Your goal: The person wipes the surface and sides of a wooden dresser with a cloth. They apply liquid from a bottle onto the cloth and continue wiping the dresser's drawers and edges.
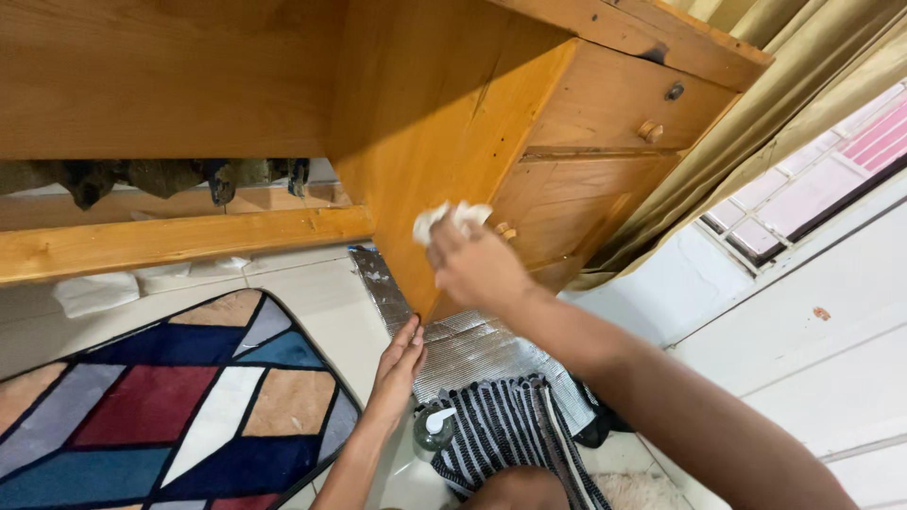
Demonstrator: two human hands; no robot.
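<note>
My right hand [472, 264] grips a crumpled white cloth [446, 217] and presses it against the front corner of a wooden cabinet [453, 123]. My left hand [399, 364] rests flat against the cabinet's lower corner, fingers together, just above the silver foil mat [472, 345] on the floor. The cabinet has a drawer with a round wooden knob [650, 131] and a door below it.
A rug with coloured geometric patches [170, 406] lies on the tiled floor at the left. A striped black-and-white cloth [515, 430] and a small pump bottle [435, 427] sit near my knee. Tan curtains [756, 123] hang by a barred window [822, 179]. A wooden rail [179, 241] runs left.
</note>
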